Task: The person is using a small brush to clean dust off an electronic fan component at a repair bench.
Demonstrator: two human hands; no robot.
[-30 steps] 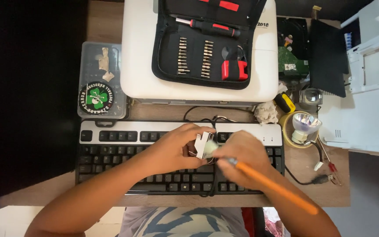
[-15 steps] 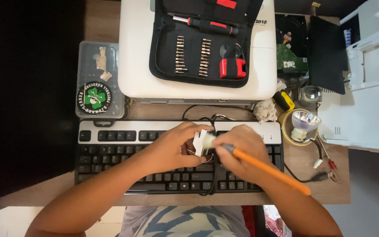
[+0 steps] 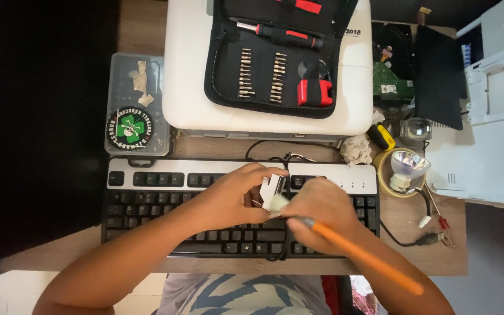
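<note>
Two hands over one keyboard [image 3: 147, 201]: left hand [image 3: 228, 201] fingers grip one metal part [image 3: 271, 191], right hand [image 3: 322, 213] one orange-handled brush [image 3: 363, 254].

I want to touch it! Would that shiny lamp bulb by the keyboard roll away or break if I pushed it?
The projector lamp bulb looks like glass, so probably fragile. It sits in a yellow tape roll, so it likely won't roll. Its thin wires look floppy and might snag.
</note>
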